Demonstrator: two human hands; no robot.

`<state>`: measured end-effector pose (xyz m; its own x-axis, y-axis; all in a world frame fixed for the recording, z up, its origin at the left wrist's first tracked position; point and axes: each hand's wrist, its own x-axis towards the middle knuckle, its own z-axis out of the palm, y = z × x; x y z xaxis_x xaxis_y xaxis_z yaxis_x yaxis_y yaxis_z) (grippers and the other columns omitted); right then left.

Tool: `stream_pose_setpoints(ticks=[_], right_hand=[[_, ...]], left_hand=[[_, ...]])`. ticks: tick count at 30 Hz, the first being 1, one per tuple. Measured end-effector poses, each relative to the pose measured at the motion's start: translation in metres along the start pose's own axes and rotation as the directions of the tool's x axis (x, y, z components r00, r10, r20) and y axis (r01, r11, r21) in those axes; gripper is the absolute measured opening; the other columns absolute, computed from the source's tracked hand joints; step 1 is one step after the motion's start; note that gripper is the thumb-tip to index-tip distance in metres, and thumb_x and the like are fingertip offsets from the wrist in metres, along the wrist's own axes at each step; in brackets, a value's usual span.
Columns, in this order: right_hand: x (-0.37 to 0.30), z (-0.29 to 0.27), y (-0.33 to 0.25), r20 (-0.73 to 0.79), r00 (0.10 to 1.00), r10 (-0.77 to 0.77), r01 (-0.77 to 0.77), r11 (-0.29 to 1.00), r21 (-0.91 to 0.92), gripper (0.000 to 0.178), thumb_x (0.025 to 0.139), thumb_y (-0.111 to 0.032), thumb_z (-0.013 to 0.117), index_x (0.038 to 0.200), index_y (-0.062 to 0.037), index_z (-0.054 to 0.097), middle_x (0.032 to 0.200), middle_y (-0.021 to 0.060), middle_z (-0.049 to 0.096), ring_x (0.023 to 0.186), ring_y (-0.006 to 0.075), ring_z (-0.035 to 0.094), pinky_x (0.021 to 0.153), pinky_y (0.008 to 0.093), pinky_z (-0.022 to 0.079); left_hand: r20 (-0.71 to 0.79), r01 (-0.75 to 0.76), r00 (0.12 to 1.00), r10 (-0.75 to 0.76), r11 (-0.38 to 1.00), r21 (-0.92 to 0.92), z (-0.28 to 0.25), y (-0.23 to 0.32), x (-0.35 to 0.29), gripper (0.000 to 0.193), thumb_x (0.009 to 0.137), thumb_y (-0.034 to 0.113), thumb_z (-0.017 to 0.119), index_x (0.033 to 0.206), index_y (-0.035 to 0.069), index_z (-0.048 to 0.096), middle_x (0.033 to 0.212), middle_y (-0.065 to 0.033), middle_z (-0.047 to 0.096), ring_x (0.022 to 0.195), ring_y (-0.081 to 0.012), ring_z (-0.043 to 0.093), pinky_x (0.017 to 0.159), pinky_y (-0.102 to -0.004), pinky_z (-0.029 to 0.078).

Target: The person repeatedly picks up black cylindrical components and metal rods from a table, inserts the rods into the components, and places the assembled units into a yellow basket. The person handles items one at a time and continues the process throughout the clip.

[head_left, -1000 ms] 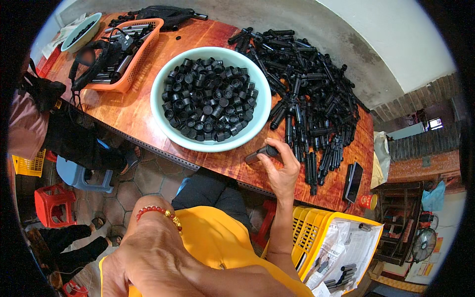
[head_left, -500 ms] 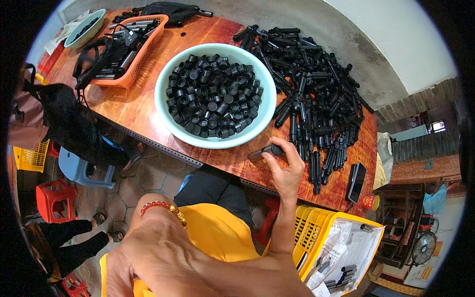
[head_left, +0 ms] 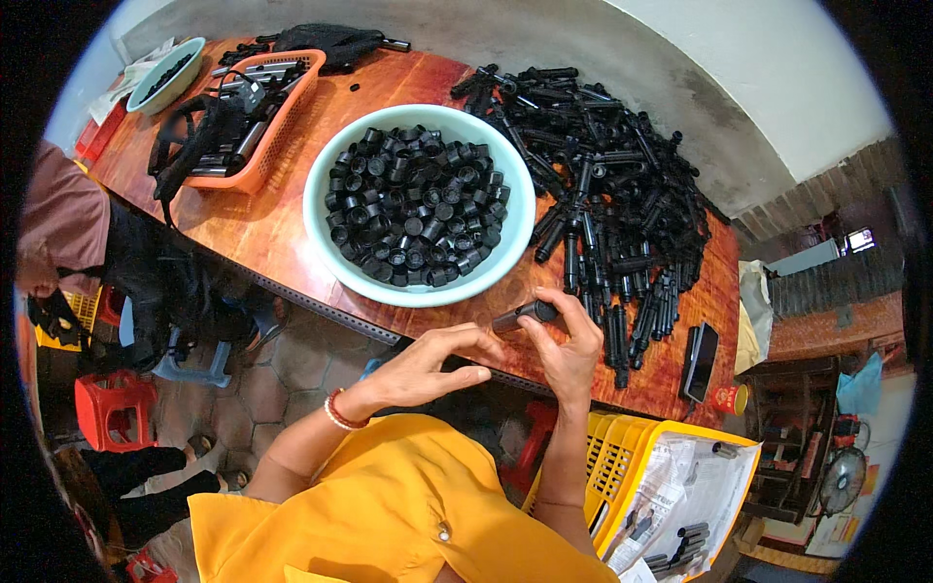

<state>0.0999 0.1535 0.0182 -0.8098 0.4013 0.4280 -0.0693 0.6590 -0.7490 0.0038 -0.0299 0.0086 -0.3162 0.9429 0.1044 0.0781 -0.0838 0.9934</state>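
Note:
Between the thumb and fingers of my right hand (head_left: 569, 352) is a short black tube (head_left: 512, 319), held at a slant over the table's near edge. My left hand (head_left: 432, 369) reaches toward it from the left, fingers stretched and thumb apart, holding nothing. Just beyond my hands stands a pale blue basin (head_left: 324, 255) full of small black caps (head_left: 418, 209). To its right lies a large heap of slim black tubes (head_left: 622, 185), some reaching close to my right hand.
An orange basket (head_left: 309, 83) with dark and silvery tubes stands at the far left, near a smaller basin (head_left: 199, 60). A phone (head_left: 700, 360) lies by the right edge. Beside my right arm is a yellow crate (head_left: 607, 457). Another person (head_left: 73, 209) is at the left.
My left arm has swung down and forward, bringing its hand close to the tube. The right hand still holds the tube, slightly lower in view. The person at the left has shifted.

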Motion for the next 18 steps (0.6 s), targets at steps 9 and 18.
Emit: stream_pose_setpoints(ticks=[9, 18], right_hand=[[-0.012, -0.002, -0.01, 0.102, 0.995, 0.016, -0.018, 1.0, 0.023, 0.034, 0.07, 0.0, 0.074, 0.103, -0.0005, 0.063, 0.1, 0.0113, 0.066, 0.088, 0.019, 0.065, 0.072, 0.0277, 0.052], [0.012, -0.015, -0.028, 0.276, 0.957, -0.084, 0.102, 0.993, -0.053, 0.037, 0.073, -0.015, 0.072, 0.105, 0.0002, 0.061, 0.106, 0.0139, 0.062, 0.1, 0.0293, 0.06, 0.088, 0.0369, 0.047]], left_hand=[[-0.241, -0.056, 0.966, 0.096, 0.985, 0.165, 0.033, -0.051, 0.046, 0.07, 0.07, 0.011, 0.073, 0.13, 0.0, 0.039, 0.124, -0.016, 0.048, 0.115, -0.027, 0.05, 0.095, -0.0361, 0.043], [-0.257, -0.129, 0.956, 0.138, 0.99, 0.053, 0.041, -0.08, 0.069, 0.022, 0.072, 0.013, 0.069, 0.083, -0.003, 0.058, 0.072, -0.0093, 0.062, 0.066, -0.0162, 0.06, 0.06, -0.0308, 0.046]])
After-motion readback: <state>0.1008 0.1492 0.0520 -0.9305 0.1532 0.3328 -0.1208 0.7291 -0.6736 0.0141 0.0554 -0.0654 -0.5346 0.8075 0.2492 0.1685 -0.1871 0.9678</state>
